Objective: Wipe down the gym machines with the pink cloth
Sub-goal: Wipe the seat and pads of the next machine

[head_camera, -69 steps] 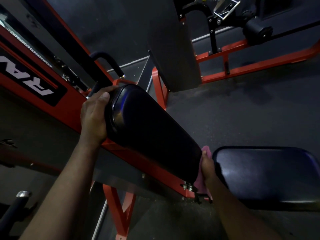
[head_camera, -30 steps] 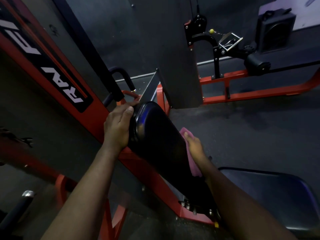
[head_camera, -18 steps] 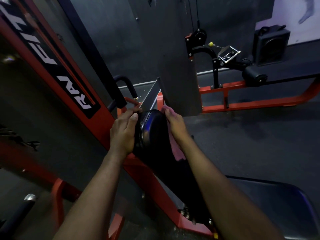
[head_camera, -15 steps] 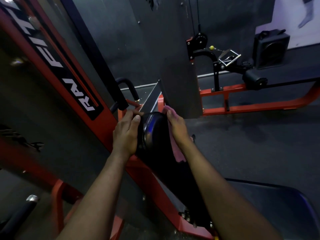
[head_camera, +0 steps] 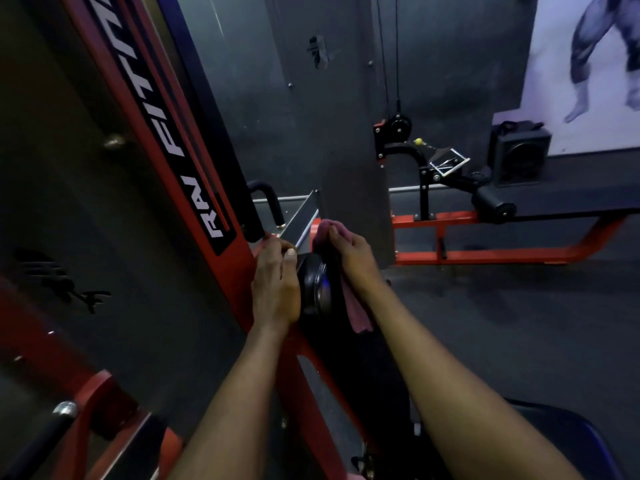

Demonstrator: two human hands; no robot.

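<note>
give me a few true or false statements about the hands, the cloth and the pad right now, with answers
1. The right hand presses the pink cloth on the top end of the black pad. True.
2. The left hand holds the cloth. False: it is bare and grips the pad's left side.
3. The cloth lies on the floor. False: it drapes over the pad under the right hand.
4. The frame left of the pad is red with white lettering. True.
5. A speaker sits at the far right by the wall. True.
6. Both hands are off the pad. False: both touch it.
</note>
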